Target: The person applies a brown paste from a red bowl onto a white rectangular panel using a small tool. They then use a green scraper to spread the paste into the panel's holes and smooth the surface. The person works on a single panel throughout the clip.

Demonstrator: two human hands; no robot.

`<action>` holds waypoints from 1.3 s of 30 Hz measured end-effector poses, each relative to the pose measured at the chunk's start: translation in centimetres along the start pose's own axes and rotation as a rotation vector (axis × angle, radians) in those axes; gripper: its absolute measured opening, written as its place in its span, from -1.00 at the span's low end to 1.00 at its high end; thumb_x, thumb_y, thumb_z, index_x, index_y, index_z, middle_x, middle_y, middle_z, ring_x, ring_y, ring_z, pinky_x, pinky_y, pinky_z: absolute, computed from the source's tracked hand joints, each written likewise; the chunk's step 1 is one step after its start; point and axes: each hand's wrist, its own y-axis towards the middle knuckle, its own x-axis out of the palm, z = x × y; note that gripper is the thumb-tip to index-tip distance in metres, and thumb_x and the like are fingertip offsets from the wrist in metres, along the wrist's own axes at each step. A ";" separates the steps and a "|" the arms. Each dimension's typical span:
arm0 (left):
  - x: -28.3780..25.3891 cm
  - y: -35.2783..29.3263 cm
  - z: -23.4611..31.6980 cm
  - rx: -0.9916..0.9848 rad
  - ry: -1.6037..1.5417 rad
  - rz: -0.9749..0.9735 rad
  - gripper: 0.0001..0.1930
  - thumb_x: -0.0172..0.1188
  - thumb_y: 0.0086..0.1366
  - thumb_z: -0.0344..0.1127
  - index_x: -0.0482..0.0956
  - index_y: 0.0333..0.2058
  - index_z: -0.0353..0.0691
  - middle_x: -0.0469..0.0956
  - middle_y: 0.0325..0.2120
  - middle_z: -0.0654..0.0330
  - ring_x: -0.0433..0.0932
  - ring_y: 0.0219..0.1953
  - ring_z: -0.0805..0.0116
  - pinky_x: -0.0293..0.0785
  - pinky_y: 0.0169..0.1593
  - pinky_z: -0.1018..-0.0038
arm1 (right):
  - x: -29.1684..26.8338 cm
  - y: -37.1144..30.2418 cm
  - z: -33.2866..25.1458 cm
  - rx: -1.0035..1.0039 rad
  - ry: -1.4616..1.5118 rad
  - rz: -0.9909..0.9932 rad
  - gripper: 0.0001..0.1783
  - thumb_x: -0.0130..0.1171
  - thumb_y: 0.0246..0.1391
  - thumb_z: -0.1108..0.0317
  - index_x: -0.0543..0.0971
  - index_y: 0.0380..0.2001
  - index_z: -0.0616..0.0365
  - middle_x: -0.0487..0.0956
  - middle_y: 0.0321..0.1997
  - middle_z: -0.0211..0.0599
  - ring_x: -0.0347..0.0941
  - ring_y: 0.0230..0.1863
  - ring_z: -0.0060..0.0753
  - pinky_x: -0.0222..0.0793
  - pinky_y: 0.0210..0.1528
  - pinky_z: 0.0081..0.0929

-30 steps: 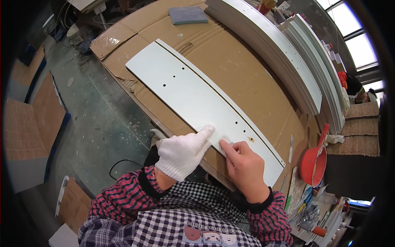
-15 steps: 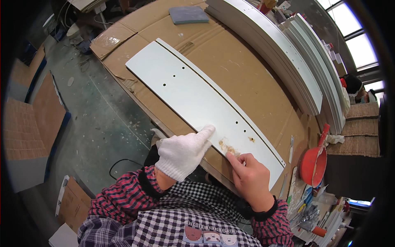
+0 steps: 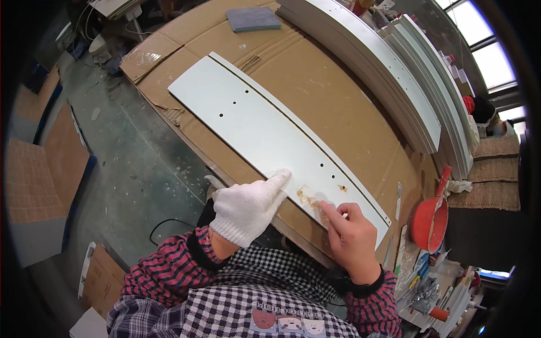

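A long white board (image 3: 262,138) with drilled holes and a groove along its far edge lies slanted on cardboard. My left hand (image 3: 248,208), in a white knitted glove, is closed on its near edge, the index finger laid along the top face. A brownish, wet-looking smear (image 3: 306,195) marks the board between my hands. My bare right hand (image 3: 352,234) puts an extended fingertip at the right side of that smear; its other fingers are curled in. Whether something small is under those fingers is hidden. A smaller brown spot (image 3: 342,188) surrounds a hole near the groove.
Flattened cardboard (image 3: 349,127) covers the worktable. Stacked white boards (image 3: 389,67) stand along the far right. A grey pad (image 3: 253,19) lies at the back, and a red pan-like container (image 3: 428,225) sits at right, near assorted tools (image 3: 420,276).
My right fingertip has shifted slightly right and up across the board, uncovering more of the smear. My left hand keeps its place on the near edge. The whole view has shifted a little.
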 end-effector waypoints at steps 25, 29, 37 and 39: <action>0.1 0.0 0.0 -0.004 0.018 -0.039 -0.66 0.24 0.30 -0.23 0.62 0.05 -0.03 0.65 -0.57 0.13 0.62 -0.67 0.30 0.58 -0.49 0.43 | 0.6 -2.3 1.3 0.148 0.136 0.112 -0.55 0.50 -0.12 0.17 0.63 -0.14 0.06 0.53 -0.34 -0.35 0.51 -0.45 -0.27 0.45 -0.43 -0.39; -0.1 0.2 0.2 0.019 0.020 -0.025 -0.66 0.23 0.31 -0.23 0.62 0.05 -0.03 0.65 -0.57 0.13 0.61 -0.69 0.32 0.57 -0.49 0.44 | 1.0 -1.5 1.8 0.232 0.168 0.060 -0.55 0.52 -0.13 0.09 0.54 -0.29 0.11 0.53 -0.35 -0.33 0.52 -0.41 -0.25 0.45 -0.41 -0.40; 0.1 0.1 0.1 0.005 0.031 -0.030 -0.66 0.24 0.30 -0.23 0.62 0.05 -0.01 0.65 -0.57 0.13 0.61 -0.68 0.32 0.57 -0.49 0.45 | 0.9 0.3 1.6 0.296 0.199 0.008 -0.59 0.51 -0.10 0.13 0.49 -0.37 0.10 0.52 -0.37 -0.32 0.51 -0.43 -0.24 0.42 -0.42 -0.35; 0.1 0.1 0.1 -0.010 0.026 -0.047 -0.66 0.24 0.30 -0.22 0.62 0.05 0.00 0.65 -0.55 0.12 0.62 -0.66 0.30 0.58 -0.49 0.44 | 0.9 0.3 1.6 0.332 0.226 -0.022 -0.60 0.50 -0.09 0.14 0.49 -0.39 0.10 0.52 -0.39 -0.32 0.50 -0.44 -0.24 0.41 -0.41 -0.36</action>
